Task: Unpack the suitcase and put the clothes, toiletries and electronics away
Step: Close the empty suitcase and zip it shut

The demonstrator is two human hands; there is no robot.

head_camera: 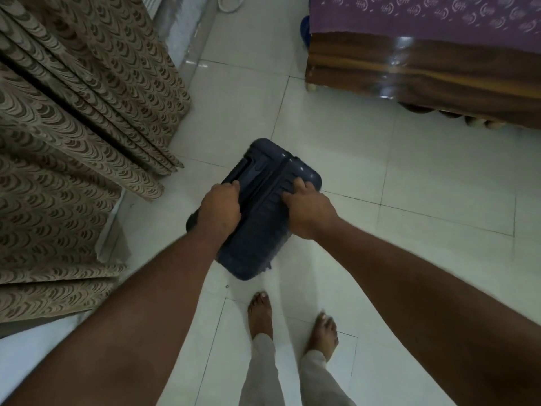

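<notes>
A dark blue hard-shell suitcase [263, 183] is closed and stands tilted over the white tiled floor in the middle of the view. My left hand [220, 210] grips its left side, fingers curled over the edge near the recessed handle. On the ribbed right half, my right hand [307, 208] holds on with the fingers bent onto the shell. The lower part of the case is blurred. Nothing of its contents shows.
A brown patterned curtain [76, 136] hangs along the left. A wooden bed [424, 71] with a purple patterned cover [439, 13] stands at the upper right. My bare feet [260, 312] are on the tiles just behind the case. A pale slipper [229, 2] lies at the top.
</notes>
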